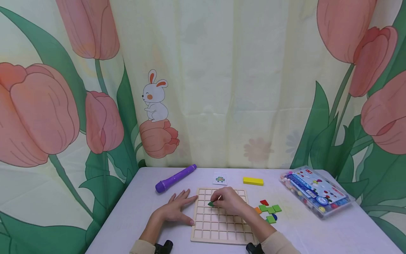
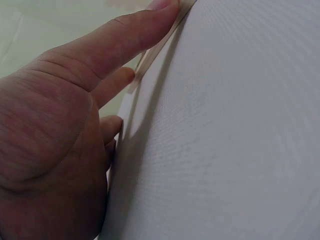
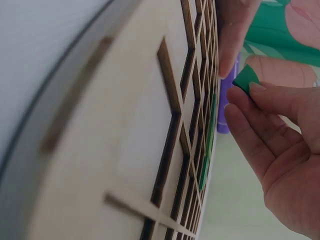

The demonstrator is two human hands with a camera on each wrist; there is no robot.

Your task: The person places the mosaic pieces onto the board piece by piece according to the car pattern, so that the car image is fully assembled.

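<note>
Head view first: the grid board (image 1: 219, 218) sits low in the middle of the frame on the table (image 1: 317, 233). The right hand (image 1: 229, 201) hovers over the board's upper rows, fingers curled in, pinching a green tile (image 1: 210, 203) that peeks out at the hand's left edge, right above the grid cells. The left hand (image 1: 176, 210) lies flat and spread on the table just left of the board, with fingertips touching its left edge.

Right of the board there's a little heap of loose tiles (image 1: 269, 210), mostly green, with a red one. A purple marker (image 1: 176, 178), a small pattern card (image 1: 220, 179) and a yellow block (image 1: 253, 181) lie further back, and a clear box (image 1: 317, 192) sits at far right.

Left wrist view: the left hand (image 2: 65, 140) fills the left side, with its fingers straight and the thumb resting along the board's thin edge (image 2: 160, 45).

Right wrist view: the board (image 3: 150, 125) looms huge on the left. The right hand (image 3: 285, 150) is at right, fingertips holding the green tile (image 3: 245, 79) at upper right, just off the grid.
</note>
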